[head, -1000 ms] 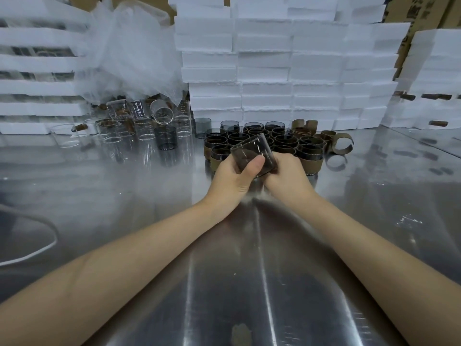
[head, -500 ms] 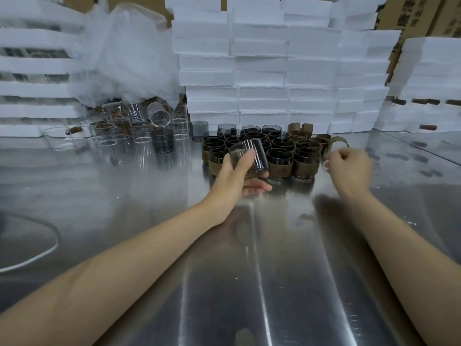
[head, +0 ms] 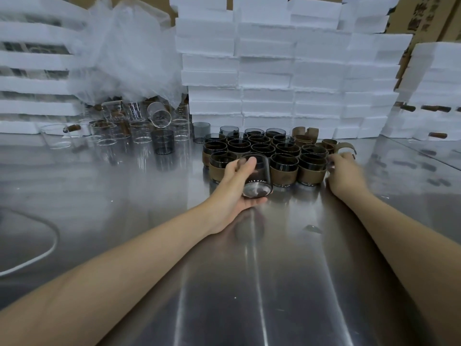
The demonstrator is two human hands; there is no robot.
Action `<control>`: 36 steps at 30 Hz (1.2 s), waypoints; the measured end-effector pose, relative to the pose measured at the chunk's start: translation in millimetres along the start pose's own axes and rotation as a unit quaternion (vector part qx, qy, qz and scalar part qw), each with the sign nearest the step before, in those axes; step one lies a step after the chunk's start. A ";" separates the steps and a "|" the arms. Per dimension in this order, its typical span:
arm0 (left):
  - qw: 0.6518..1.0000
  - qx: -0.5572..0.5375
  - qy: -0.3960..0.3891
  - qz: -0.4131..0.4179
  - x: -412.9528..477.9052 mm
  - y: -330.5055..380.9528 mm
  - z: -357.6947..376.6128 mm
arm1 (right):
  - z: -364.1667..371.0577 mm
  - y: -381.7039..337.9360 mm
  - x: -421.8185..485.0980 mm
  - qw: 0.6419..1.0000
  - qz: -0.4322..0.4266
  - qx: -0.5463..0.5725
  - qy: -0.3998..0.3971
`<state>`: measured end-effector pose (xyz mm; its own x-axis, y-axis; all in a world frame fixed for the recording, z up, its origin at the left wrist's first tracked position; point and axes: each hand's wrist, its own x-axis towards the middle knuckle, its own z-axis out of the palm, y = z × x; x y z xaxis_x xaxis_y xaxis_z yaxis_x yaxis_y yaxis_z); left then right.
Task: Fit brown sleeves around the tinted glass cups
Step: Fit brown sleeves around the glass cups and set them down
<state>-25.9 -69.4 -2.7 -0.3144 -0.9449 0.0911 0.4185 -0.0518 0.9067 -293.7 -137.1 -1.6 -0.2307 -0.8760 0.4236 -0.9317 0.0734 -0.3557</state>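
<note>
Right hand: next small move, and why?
The left hand holds a bare tinted cup; the right hand is at the loose brown sleeves, grip blurred. So probably: pinch one sleeve and bring it to the cup.

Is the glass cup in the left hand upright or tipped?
Tipped: the tinted glass cup in the left hand shows its round base to the camera, mouth angled away.

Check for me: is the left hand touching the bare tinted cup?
Touching. The head view shows the left hand gripping the bare tinted cup, thumb on its wall and fingers curled under its base.
</note>
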 end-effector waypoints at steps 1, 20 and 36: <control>1.000 0.001 -0.010 0.003 -0.4 0.3 0.0 | 1.7 2.5 4.8 1.000 -0.011 0.004 -0.007; 0.986 0.123 -0.099 0.050 -10.3 0.3 4.2 | 10.1 9.2 19.5 0.996 -0.017 0.052 0.074; 0.991 0.116 -0.014 0.064 -14.6 5.3 3.6 | -39.5 -37.6 -64.7 0.942 -0.037 0.216 0.255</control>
<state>-22.2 -54.7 2.2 -0.2954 -0.9296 0.2204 0.2507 0.1472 0.9568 -254.8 -64.3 17.2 -0.3764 -0.5198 0.7669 -0.7753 -0.2764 -0.5679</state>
